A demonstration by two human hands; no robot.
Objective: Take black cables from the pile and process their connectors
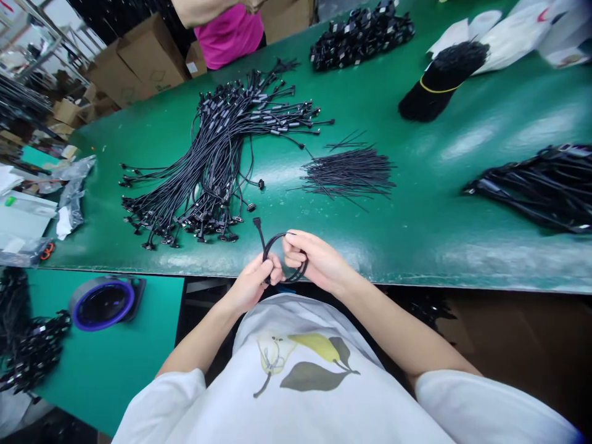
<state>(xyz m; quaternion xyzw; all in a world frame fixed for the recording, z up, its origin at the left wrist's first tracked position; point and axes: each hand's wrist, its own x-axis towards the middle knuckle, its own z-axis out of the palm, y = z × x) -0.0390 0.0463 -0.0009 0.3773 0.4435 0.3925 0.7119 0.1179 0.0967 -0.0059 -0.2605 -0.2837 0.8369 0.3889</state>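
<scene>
My left hand (253, 283) and my right hand (317, 259) both grip a black cable (281, 243) just over the near edge of the green workbench (416, 142). The cable is bent into a small loop, and its connector end sticks up between my hands. Beyond them lies a large loose heap of black connector cables (213, 160), its nearest plugs a short way from my hands. A bunch of thin black wires (348, 174) lies to the right of that heap.
A tied black bundle with a yellow band (441, 80), more black cables (361, 37) (531, 191) and white bags (499, 31) lie on the bench. A person in a pink top (229, 34) stands beyond it near cardboard boxes (148, 61). Lower left, a green surface (115, 370) holds a tape roll (104, 302).
</scene>
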